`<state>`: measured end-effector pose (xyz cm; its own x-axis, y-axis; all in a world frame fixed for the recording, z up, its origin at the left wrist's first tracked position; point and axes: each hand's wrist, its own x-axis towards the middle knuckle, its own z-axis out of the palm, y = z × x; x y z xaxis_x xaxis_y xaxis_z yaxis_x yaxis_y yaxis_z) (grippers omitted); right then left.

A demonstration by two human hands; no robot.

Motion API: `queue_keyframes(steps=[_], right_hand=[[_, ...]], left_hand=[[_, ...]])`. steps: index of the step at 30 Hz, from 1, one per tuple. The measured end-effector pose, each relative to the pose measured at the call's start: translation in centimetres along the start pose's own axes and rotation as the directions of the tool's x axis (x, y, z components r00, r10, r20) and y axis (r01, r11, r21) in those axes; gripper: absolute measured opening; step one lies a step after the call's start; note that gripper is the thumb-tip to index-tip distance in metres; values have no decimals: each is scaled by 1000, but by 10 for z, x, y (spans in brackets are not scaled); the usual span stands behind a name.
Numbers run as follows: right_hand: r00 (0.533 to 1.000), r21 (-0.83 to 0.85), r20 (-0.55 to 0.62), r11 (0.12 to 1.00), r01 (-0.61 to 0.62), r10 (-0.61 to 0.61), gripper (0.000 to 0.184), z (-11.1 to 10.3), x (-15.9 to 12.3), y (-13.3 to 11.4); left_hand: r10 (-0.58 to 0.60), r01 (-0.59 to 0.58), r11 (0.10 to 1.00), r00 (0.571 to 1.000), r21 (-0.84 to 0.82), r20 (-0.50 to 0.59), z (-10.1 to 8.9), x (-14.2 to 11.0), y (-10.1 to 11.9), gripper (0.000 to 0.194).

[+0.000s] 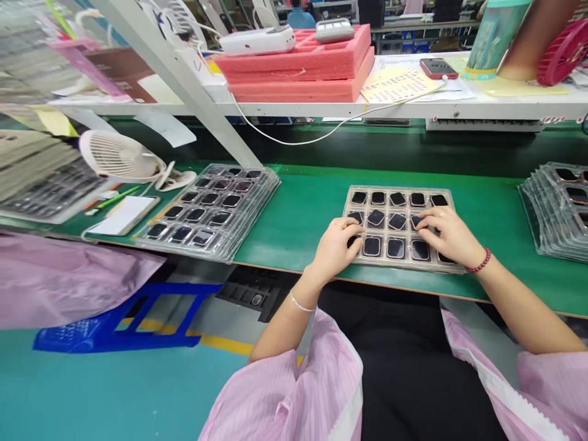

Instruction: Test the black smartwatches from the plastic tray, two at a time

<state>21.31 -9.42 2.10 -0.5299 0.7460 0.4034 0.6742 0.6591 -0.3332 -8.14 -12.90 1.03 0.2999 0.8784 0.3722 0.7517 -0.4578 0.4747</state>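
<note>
A clear plastic tray [404, 265] lies on the green bench, holding rows of square, dark-faced smartwatch screens. Several of them, such as the middle-row screen [375, 217], sit turned askew in their pockets. My left hand [334, 247] is at the tray's left edge, fingers curled and thumb near the forefinger around a smartwatch screen [355, 217] in the left column. Over the right part, my right hand [448, 236] has bent fingers and thumb at another smartwatch screen [416, 222] in the middle row. My fingers partly cover both pieces.
Stacked trays of similar screens [215, 208] stand to the left, and another tray stack [555, 214] at the right edge. A small white fan [122, 156] and a phone [124, 215] lie farther left. Above runs a white shelf [404, 109] carrying pink foam [294, 76], with a cable [316, 141] drooping below.
</note>
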Motion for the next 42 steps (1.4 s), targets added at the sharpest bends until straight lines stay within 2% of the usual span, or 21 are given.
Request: queue_keyframes(steps=[3,6,10,13,22,34,42], right_hand=[[998,-50,66,998,28,-24,20,21,1,-35],[998,-25,4,997,-67,67,17,38,-3,-52],[986,148,-126,984,-94,113,8,41,-10,-52],[985,196,-133,977,-83,111,11,39,-12,-52],[984,141,-103,981,-133,148,10,40,-10,-58],[982,96,-160,992,-81,96,11,43,-9,-60],[980,119,-155,987,-108,126,13,40,-9,-62]], left_hand=[[64,-61,997,995,-37,80,9,5,4,23],[47,-37,997,987,-70,152,13,6,4,22],[-19,35,995,986,-93,165,11,4,5,19],[-33,52,992,986,-111,165,10,3,6,17],[-40,61,988,989,-145,142,12,3,2,16],[-23,39,993,990,-113,138,10,3,2,15],[-34,61,979,990,-197,139,5,2,4,14]])
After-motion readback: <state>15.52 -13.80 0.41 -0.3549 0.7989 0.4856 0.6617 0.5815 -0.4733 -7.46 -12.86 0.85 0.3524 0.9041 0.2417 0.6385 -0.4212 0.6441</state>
